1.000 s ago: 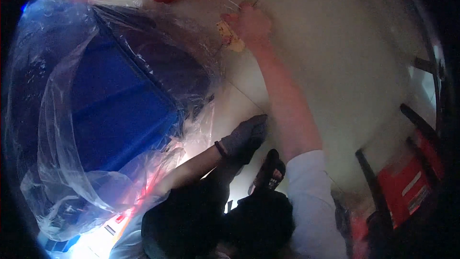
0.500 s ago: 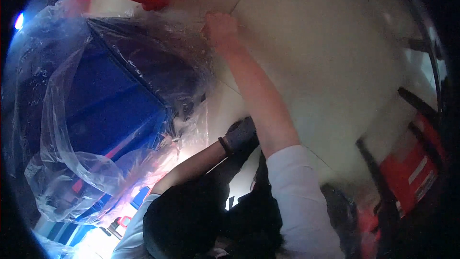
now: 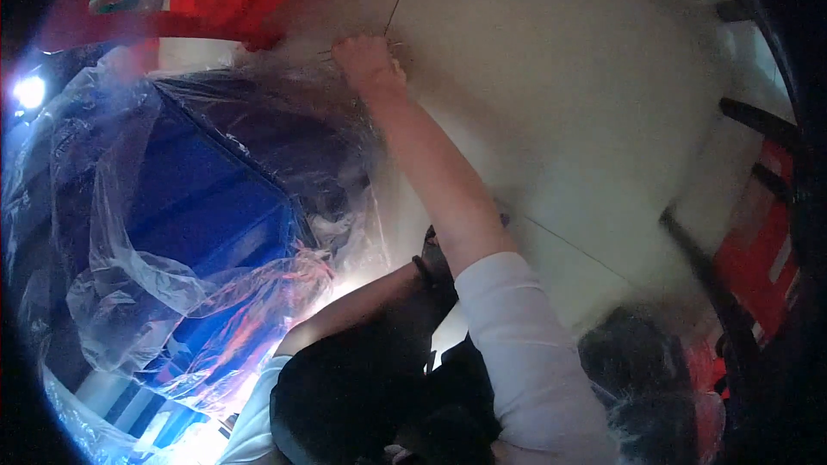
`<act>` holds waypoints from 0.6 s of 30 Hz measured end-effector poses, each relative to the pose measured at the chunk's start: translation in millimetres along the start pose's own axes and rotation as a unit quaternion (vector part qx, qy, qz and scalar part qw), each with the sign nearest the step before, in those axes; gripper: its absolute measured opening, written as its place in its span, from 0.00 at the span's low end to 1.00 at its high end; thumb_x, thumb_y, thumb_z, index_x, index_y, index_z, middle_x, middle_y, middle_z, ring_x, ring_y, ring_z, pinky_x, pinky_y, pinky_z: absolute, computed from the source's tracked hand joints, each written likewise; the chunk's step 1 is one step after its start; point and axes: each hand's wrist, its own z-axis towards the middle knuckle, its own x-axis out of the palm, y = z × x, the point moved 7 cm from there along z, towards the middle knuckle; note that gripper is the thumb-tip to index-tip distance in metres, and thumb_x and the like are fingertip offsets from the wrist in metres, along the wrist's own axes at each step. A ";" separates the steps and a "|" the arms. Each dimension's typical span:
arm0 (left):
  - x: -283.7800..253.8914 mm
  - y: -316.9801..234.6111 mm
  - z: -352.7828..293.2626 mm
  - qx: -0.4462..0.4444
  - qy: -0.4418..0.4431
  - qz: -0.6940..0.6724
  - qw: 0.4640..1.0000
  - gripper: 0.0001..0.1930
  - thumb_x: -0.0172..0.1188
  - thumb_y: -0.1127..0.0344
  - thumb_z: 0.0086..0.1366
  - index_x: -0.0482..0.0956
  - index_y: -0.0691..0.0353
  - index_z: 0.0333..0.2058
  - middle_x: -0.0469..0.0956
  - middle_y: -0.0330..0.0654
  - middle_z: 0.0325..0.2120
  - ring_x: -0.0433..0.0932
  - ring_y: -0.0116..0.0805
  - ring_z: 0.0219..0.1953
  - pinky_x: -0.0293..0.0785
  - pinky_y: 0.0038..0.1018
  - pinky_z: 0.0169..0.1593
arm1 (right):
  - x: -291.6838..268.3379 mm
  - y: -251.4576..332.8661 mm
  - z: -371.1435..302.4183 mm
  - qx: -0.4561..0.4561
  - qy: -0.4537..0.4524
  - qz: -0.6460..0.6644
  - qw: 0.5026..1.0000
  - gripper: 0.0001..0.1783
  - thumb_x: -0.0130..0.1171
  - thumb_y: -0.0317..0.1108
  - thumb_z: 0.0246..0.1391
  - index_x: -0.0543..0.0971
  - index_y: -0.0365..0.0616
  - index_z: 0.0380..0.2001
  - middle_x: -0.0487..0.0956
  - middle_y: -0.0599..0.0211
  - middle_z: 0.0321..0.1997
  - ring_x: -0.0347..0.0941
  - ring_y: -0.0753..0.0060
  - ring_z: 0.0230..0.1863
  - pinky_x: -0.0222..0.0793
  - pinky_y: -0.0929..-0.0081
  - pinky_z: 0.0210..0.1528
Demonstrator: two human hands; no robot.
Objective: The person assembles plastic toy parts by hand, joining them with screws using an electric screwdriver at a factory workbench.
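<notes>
Farther left than a second ago, the right hand (image 3: 365, 62) curls around a pale yellow piece (image 3: 398, 73), near the clear plastic film (image 3: 164, 280), while I cannot tell the mostly hidden left hand's (image 3: 437, 251) grip.

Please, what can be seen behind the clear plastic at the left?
Through the clear plastic, a large blue object shows. The plastic's whitish folds cover its lower part, so its full shape cannot be told.
</notes>
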 end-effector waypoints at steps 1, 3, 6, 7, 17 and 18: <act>-1.6 -2.6 -1.1 0.003 -0.001 -0.008 1.000 0.09 0.48 0.63 0.61 0.73 0.60 0.36 0.74 0.38 0.29 0.72 0.30 0.31 0.69 0.29 0.34 | -0.3 0.4 1.8 0.000 -0.003 0.003 1.000 0.13 0.57 0.39 0.46 0.78 0.45 0.35 0.79 0.61 0.35 0.76 0.61 0.39 0.72 0.64 0.39; -4.0 -7.6 -3.5 0.010 -0.002 -0.027 1.000 0.09 0.48 0.63 0.61 0.73 0.60 0.35 0.74 0.38 0.28 0.72 0.30 0.30 0.69 0.29 0.33 | 9.5 -1.2 5.3 0.016 0.060 0.025 0.998 0.13 0.57 0.39 0.46 0.79 0.45 0.34 0.79 0.63 0.35 0.76 0.62 0.40 0.72 0.65 0.38; -5.3 -14.7 -9.2 0.021 -0.013 -0.067 0.997 0.09 0.49 0.63 0.61 0.73 0.61 0.35 0.74 0.38 0.27 0.72 0.30 0.30 0.69 0.29 0.33 | 3.4 16.2 1.5 -0.031 0.052 0.056 0.997 0.10 0.54 0.35 0.47 0.80 0.47 0.32 0.80 0.63 0.34 0.77 0.62 0.39 0.72 0.64 0.37; -3.0 -19.7 -8.6 0.026 -0.010 -0.079 0.997 0.09 0.49 0.63 0.61 0.73 0.61 0.35 0.74 0.38 0.27 0.72 0.30 0.29 0.69 0.29 0.32 | 8.3 16.0 2.7 -0.030 0.052 0.054 0.997 0.10 0.54 0.35 0.47 0.80 0.47 0.32 0.80 0.63 0.34 0.77 0.62 0.39 0.72 0.64 0.37; 23.6 -52.2 -12.0 0.050 0.012 -0.222 0.974 0.09 0.49 0.63 0.61 0.73 0.61 0.34 0.74 0.38 0.25 0.72 0.30 0.27 0.68 0.30 0.30 | 6.2 9.3 -21.8 0.012 0.051 0.014 0.999 0.09 0.56 0.36 0.44 0.81 0.46 0.29 0.80 0.62 0.31 0.77 0.59 0.36 0.73 0.60 0.34; 30.9 -51.7 -13.3 0.047 0.016 -0.242 0.969 0.09 0.49 0.63 0.61 0.73 0.61 0.33 0.74 0.38 0.25 0.72 0.30 0.27 0.68 0.30 0.30 | 1.0 -5.0 -31.5 0.044 0.025 0.023 0.998 0.10 0.57 0.36 0.43 0.80 0.44 0.28 0.80 0.60 0.29 0.77 0.56 0.35 0.73 0.60 0.34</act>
